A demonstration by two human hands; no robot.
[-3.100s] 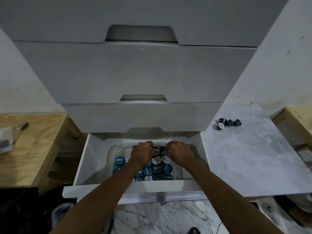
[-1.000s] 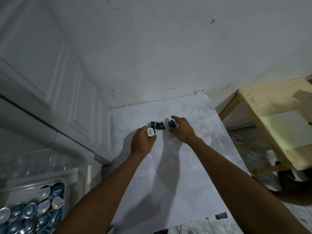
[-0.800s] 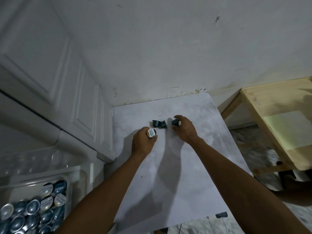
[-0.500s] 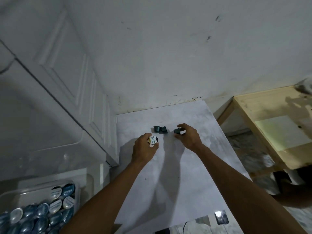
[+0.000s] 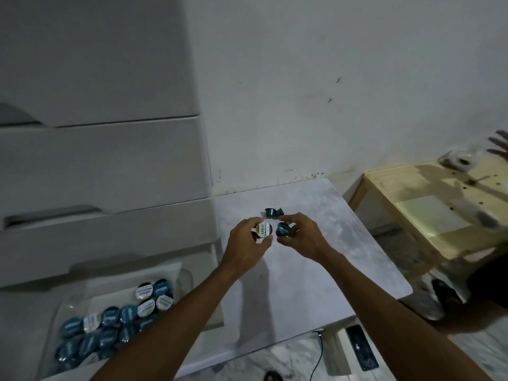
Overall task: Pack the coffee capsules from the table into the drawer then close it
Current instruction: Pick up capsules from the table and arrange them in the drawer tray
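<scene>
The left hand [image 5: 247, 240] pinches a white-lidded capsule [image 5: 264, 229] between thumb and fingers, its printed foil lid turned toward the camera, and the right hand [image 5: 299, 237] grips a blue-lidded capsule [image 5: 283, 230] the same way; the two capsules sit just beside each other, lifted above the table [image 5: 316, 270]. Right behind the hands two more dark capsules [image 5: 272, 212] lie on the pale marbled tabletop, touching each other, one showing its cup side. Both bare forearms reach in from the bottom edge. To the left and lower, the open drawer [image 5: 192, 273] of a white cabinet [image 5: 110, 166] holds a clear plastic tray [image 5: 63, 306] packed with many capsules [image 5: 118, 320], mostly blue lids with a few white ones among them, lids up. The cabinet's upper drawers are shut. A scuffed white wall [image 5: 330, 92] rises behind the table. At right stands a light wooden table [image 5: 412, 204] with blurred items on it and another person's hand [image 5: 499, 149] at the frame edge. A dark flat device [image 5: 358, 347] with a cable lies on the marble floor below the table edge
</scene>
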